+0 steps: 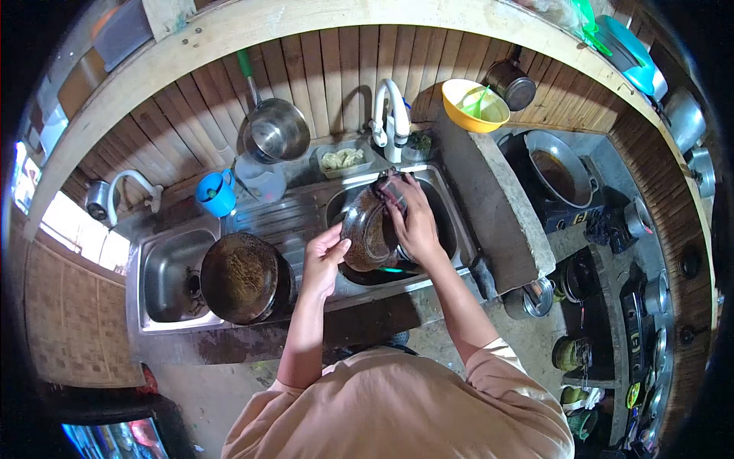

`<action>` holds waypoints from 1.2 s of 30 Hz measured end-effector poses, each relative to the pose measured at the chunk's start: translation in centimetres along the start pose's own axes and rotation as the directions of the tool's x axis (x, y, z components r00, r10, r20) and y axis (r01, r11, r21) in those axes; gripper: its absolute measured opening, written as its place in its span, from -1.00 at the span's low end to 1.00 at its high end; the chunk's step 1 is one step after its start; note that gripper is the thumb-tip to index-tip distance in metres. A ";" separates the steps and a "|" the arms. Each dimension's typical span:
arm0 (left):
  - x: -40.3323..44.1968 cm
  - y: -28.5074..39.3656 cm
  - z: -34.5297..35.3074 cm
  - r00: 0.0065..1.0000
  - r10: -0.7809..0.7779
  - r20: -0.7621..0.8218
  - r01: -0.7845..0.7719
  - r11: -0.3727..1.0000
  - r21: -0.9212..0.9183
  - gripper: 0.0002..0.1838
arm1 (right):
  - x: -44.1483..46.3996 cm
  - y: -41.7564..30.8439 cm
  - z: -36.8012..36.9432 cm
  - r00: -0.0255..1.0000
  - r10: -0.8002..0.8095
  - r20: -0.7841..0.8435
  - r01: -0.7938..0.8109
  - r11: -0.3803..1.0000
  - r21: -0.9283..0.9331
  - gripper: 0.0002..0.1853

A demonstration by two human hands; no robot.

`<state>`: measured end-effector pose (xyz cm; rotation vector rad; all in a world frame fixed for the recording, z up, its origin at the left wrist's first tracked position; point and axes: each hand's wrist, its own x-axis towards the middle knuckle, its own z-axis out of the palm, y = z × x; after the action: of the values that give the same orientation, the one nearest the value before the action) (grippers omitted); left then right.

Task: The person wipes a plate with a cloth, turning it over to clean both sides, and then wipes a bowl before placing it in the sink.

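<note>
Over the right sink basin (451, 229), my left hand (325, 260) grips the near left edge of a round, brown-speckled piece of cookware (365, 233), thumb on top. It is tilted, and I cannot tell whether it is a lid or a shallow pan. My right hand (417, 226) is closed on a dark, bunched cloth (391, 190) pressed against the cookware's far right edge. Something bright green shows in the basin beneath. To the left, a large blackened pot (243, 277) with a brown, crusted surface sits on the sink's edge.
A blue mug (216, 193), a clear pitcher (260, 177) and a tray of pale food (342, 159) line the back. The white faucet (391, 122) rises behind the basin. Right of a concrete divider (497, 199), a wok (558, 172) sits on a stove. A saucepan (277, 130) hangs above.
</note>
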<state>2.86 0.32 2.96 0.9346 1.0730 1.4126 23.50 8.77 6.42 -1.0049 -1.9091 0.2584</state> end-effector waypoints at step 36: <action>0.7 -0.6 -1.4 0.996 0.087 -0.006 -0.085 0.951 -0.299 -0.60 | -0.6 -6.2 -0.2 0.899 -0.347 0.267 0.336 0.938 0.086 -0.35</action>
<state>1.64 0.83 1.94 0.7723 0.7910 1.5900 20.49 4.31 9.47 -0.6130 -2.2893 0.2385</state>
